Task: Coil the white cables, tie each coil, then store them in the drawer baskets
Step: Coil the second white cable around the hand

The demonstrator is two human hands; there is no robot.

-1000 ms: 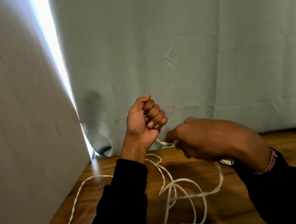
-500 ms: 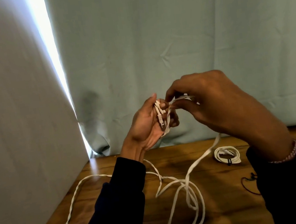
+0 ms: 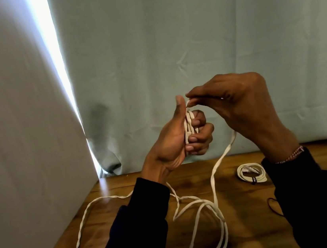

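On the wooden surface (image 3: pixel 245 227) the white cable (image 3: pixel 198 208) sprawls below both hands, its free run rising to the right hand (image 3: pixel 236 101), which pinches it just above the loops the left hand (image 3: pixel 181 136) grips.

A white cable (image 3: pixel 216 181) is seen across a table (image 3: pixel 245 227) of warm brown wood with darker grain streaks. At 3 o'clock of it, a second white coil (image 3: pixel 250 174) is marked by a small dark tie. Dark navy sleeves (image 3: pixel 134 227) are worn, and a pink-and-white beaded bracelet (image 3: pixel 291 153). The curtain (image 3: pixel 188 37) behind is coloured pale grey-green; a bright white gap (image 3: pixel 53 55) is shown at 10 o'clock.
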